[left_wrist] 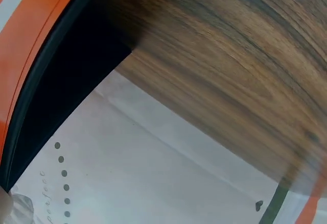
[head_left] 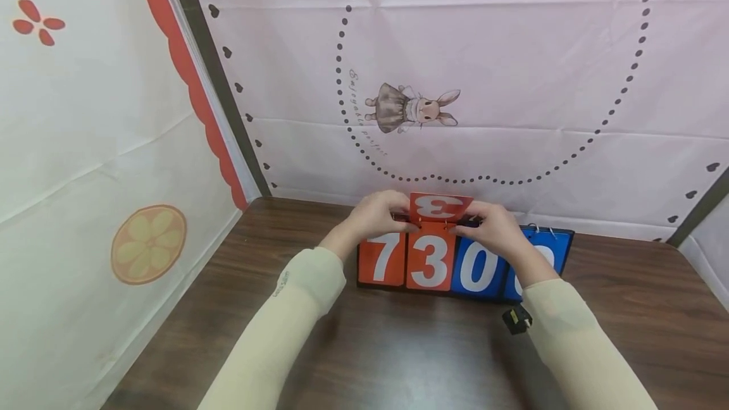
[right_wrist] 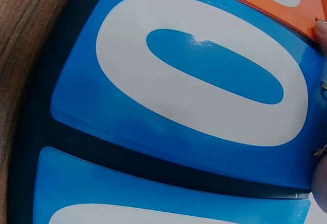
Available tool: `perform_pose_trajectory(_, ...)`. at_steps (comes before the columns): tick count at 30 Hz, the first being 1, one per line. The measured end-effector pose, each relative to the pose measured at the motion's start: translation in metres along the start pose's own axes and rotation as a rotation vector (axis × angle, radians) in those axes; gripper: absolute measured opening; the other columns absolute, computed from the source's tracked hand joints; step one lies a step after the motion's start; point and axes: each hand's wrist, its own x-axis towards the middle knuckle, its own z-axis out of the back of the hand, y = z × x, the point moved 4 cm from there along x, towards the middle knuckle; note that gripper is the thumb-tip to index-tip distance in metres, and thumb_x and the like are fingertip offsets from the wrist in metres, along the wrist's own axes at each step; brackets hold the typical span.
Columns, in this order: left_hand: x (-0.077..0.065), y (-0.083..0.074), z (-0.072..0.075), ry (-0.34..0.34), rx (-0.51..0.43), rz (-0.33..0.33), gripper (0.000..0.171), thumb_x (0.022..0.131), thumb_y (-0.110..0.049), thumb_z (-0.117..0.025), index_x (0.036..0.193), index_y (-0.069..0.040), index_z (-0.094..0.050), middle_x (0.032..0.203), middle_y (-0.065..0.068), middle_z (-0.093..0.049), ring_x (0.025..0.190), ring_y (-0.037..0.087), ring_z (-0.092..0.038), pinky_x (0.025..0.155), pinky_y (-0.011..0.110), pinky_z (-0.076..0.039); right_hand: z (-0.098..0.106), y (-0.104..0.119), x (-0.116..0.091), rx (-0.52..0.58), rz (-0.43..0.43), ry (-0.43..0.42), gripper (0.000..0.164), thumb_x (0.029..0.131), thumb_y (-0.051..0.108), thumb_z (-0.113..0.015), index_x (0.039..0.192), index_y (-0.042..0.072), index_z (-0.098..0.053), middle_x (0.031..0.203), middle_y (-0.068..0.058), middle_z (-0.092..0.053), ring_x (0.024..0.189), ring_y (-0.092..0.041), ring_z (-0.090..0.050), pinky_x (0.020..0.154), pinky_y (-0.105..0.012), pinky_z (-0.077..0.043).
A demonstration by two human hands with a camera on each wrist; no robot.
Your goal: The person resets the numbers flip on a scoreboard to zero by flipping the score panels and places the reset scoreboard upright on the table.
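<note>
Turning a ring-hung card neatly is two-handed work, and the number board (right_wrist: 127,157) sits at the back of the wooden table (head_left: 421,347), near the patterned cloth. At the far left, the red 7 card (head_left: 383,261) lies flat; keep the left hand (head_left: 383,214) above it so that it does not lift along with its neighbour. That hand has its thumb in front, near a ring, and its fingers behind; the two stand apart with the top edge between them, and I cannot tell whether they clamp anything.

In the middle, the raised red card (head_left: 440,207) stands up over the rings (head_left: 447,224), its numeral upside down, while the red 3 card (head_left: 431,258) hangs flat below. Best to lift both corners evenly, let the holes slide round the wire, and ease off if one side catches; a one-sided pull could crease the card.

Next, the blue 0 card (head_left: 478,271) lies flat, partly under the right hand (head_left: 494,226), which mirrors the left: thumb in front, fingertips hidden behind, grip impossible to judge. The wrist should stay clear of the small black object (head_left: 517,320) on the table and of the second blue card (head_left: 560,248) at the far right.
</note>
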Motion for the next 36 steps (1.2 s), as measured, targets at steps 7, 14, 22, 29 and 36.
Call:
perform_pose_trajectory(7,0.000,-0.019,0.001,-0.067,0.315,-0.184,0.020,0.078,-0.036,-0.079,0.090,-0.022,-0.070,0.087,-0.013,-0.064,0.084,0.007,-0.050,0.080,0.029,-0.043,0.000,-0.002,0.000,-0.001,-0.008,-0.021,0.029,0.084,0.016,-0.075,0.111,0.012,-0.068,0.110,-0.010,-0.062,0.098,-0.028,-0.053,0.084,-0.053,-0.047)
perform_pose_trajectory(14,-0.005,-0.021,-0.001,-0.152,0.337,-0.346,0.020,0.080,-0.030,-0.078,0.095,-0.019,-0.069,0.092,-0.008,-0.064,0.087,0.010,-0.053,0.082,0.031,-0.045,0.000,-0.001,-0.001,-0.006,0.021,-0.016,0.018,0.086,0.015,-0.073,0.103,0.015,-0.071,0.102,-0.004,-0.063,0.090,-0.023,-0.054,0.080,-0.049,-0.049)
perform_pose_trajectory(22,-0.008,-0.022,-0.002,-0.192,0.369,-0.434,0.015,0.077,-0.005,-0.073,0.086,-0.016,-0.068,0.089,-0.003,-0.064,0.085,0.013,-0.054,0.078,0.031,-0.046,0.000,-0.002,-0.001,0.027,0.020,-0.029,0.016,0.087,0.008,-0.071,0.101,0.016,-0.073,0.103,-0.003,-0.063,0.094,-0.023,-0.052,0.081,-0.050,-0.048)
perform_pose_trajectory(29,-0.012,-0.021,-0.004,-0.196,0.377,-0.466,0.013,0.079,-0.009,-0.074,0.090,-0.016,-0.070,0.093,-0.003,-0.064,0.089,0.013,-0.054,0.079,0.030,-0.046,0.001,0.000,-0.003,0.007,0.087,-0.007,0.017,0.087,0.008,-0.070,0.101,0.016,-0.073,0.102,-0.001,-0.064,0.093,-0.021,-0.052,0.081,-0.049,-0.049)
perform_pose_trajectory(36,-0.017,-0.013,0.002,-0.125,0.285,-0.402,0.026,0.081,-0.010,-0.060,0.103,-0.018,-0.071,0.106,-0.004,-0.063,0.101,0.012,-0.051,0.087,0.036,-0.043,0.003,-0.001,-0.005,0.054,0.064,0.047,0.018,0.092,0.023,-0.062,0.106,0.015,-0.069,0.106,-0.004,-0.060,0.094,-0.023,-0.050,0.080,-0.051,-0.049)
